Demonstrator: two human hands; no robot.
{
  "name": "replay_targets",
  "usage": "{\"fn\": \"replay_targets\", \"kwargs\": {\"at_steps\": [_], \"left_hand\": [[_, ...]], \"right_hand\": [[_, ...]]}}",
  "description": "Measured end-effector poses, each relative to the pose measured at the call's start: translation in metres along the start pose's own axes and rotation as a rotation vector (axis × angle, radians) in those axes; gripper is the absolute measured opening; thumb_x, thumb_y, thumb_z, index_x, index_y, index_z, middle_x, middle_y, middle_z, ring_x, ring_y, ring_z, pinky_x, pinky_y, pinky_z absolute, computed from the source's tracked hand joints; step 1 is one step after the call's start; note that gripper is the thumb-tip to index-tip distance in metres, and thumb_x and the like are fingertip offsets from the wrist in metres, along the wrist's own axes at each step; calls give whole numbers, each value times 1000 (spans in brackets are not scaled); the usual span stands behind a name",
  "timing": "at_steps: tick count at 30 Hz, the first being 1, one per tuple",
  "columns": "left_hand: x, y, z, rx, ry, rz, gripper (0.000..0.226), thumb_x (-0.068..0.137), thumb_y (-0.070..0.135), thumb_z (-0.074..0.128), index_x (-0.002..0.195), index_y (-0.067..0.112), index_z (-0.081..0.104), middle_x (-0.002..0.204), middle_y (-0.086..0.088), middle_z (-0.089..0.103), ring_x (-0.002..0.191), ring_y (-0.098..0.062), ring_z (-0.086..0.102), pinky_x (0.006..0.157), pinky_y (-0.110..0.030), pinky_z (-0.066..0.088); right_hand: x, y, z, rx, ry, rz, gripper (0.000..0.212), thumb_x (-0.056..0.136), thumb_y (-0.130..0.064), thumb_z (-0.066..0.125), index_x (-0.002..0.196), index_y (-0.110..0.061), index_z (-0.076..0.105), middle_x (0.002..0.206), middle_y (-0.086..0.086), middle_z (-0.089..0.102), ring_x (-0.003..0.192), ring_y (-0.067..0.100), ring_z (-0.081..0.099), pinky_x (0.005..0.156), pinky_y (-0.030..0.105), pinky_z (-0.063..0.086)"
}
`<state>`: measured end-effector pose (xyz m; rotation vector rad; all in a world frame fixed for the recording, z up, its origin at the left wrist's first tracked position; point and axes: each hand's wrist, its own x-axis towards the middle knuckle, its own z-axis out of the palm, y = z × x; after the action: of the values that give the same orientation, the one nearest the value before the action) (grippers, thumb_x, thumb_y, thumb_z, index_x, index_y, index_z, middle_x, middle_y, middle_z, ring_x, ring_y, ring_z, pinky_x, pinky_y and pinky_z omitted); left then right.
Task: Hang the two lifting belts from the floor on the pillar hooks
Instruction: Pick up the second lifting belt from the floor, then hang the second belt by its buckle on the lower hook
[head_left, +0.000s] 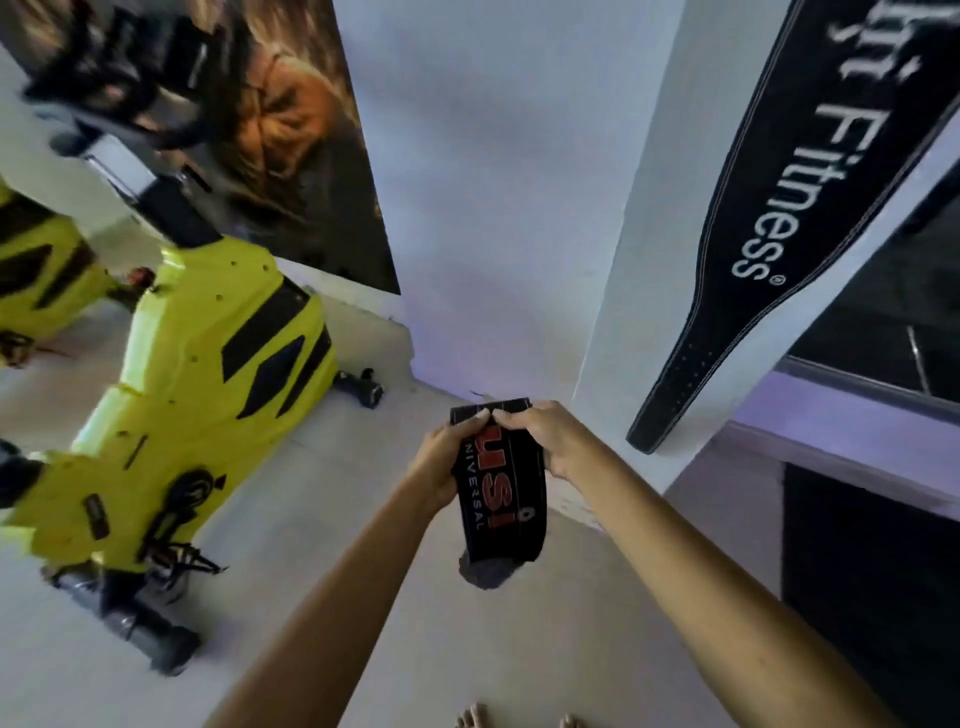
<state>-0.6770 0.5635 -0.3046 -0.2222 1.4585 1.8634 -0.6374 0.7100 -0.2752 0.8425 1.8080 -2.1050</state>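
A black lifting belt with red and white lettering (501, 506) is held in front of me, folded, its lower end hanging down. My left hand (441, 462) grips its left edge and my right hand (550, 434) pinches its top end. A second, long black belt with white "Fitness" lettering (784, 208) hangs down the white pillar (649, 234) at the right. The hook it hangs from is out of view.
A yellow and black exercise bike (197, 395) stands on the pale floor at the left. A large poster (291, 135) covers the wall behind it. A dark mat (872, 571) lies at the lower right. My bare toes (475, 717) show at the bottom edge.
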Motion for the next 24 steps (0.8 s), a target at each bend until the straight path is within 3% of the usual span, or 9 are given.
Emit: {"fn": "replay_targets", "kwargs": {"at_steps": [2,5,10,13,15,18,21,24], "left_hand": [[-20,40,5,8,28,122,45,86,20,67,122,-6,60,111,-24,67,83,-29,71,72,-36,59],[-50,97,18,20,53,289,43,86,19,67,120,-7,61,112,-27,66,86,-32,71,71,-37,59],[-100,183,45,6,110,562,24,85,13,69,100,-6,66,85,-18,71,68,-27,71,62,-35,59],[-131,225,58,-11,139,693,14,83,12,72,87,0,66,74,-13,72,64,-25,72,62,-37,59],[-145,244,62,-17,135,742,21,80,14,75,91,-2,66,77,-14,73,68,-28,73,65,-41,60],[-155,255,59,-9,91,773,30,78,16,76,97,-5,66,83,-17,74,78,-34,73,74,-48,60],[-151,248,54,24,119,741,24,79,15,76,93,-3,67,77,-14,73,71,-29,73,68,-42,59],[-143,231,48,43,143,646,17,80,14,74,87,1,67,77,-13,71,65,-26,70,64,-37,59]], "right_hand": [[-15,-39,13,-14,-40,-76,34,84,-8,71,113,10,66,111,32,68,91,39,70,85,49,57],[-38,-94,26,-44,-110,-222,33,84,-8,71,112,7,67,110,29,70,88,37,71,82,44,57],[-84,-159,36,-89,-159,-553,29,81,-11,74,110,-5,71,109,19,74,99,35,71,88,44,57],[-104,-161,41,-118,-165,-681,28,80,-12,77,106,-7,72,103,12,75,91,25,73,82,33,58],[-109,-142,42,-151,-183,-693,27,78,-14,79,104,-10,74,100,6,76,90,19,73,82,27,56],[-99,-87,42,-165,-225,-569,30,75,-12,82,104,-10,75,99,5,77,90,18,74,82,30,60],[-92,-38,44,-209,-240,-446,43,72,-16,85,113,-7,72,108,7,76,101,23,72,90,33,58],[-97,-33,48,-253,-290,-482,44,72,-16,84,114,-10,72,109,3,77,100,16,73,91,30,57]]}}
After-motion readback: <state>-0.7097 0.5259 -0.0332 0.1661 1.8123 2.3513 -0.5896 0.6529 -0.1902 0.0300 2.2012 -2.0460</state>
